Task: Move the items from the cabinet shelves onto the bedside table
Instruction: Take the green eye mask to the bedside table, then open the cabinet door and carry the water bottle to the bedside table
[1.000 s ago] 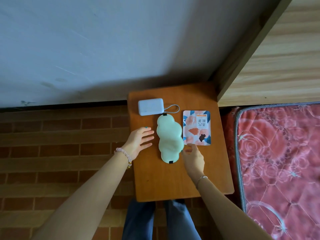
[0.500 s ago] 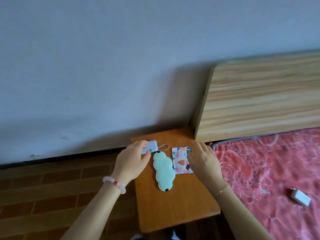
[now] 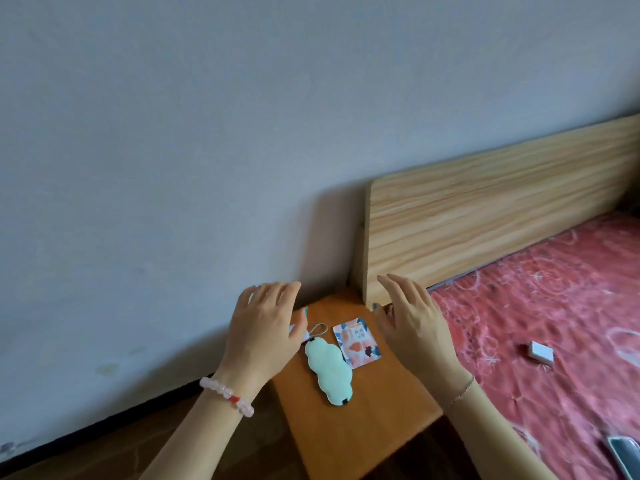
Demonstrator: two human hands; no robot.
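left hand: lifted off white rectangular power bank since 0.5 s ago, fingers spread, empty | right hand: off patterned paper sachet, open, empty | mint-green cloud-shaped fabric eye mask: unmoved, flat between power bank and sachet | all three on orange wooden table beside pale wooden headboard

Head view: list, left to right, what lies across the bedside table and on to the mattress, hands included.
left hand → mint eye mask → patterned sachet → right hand → small white box on the mattress
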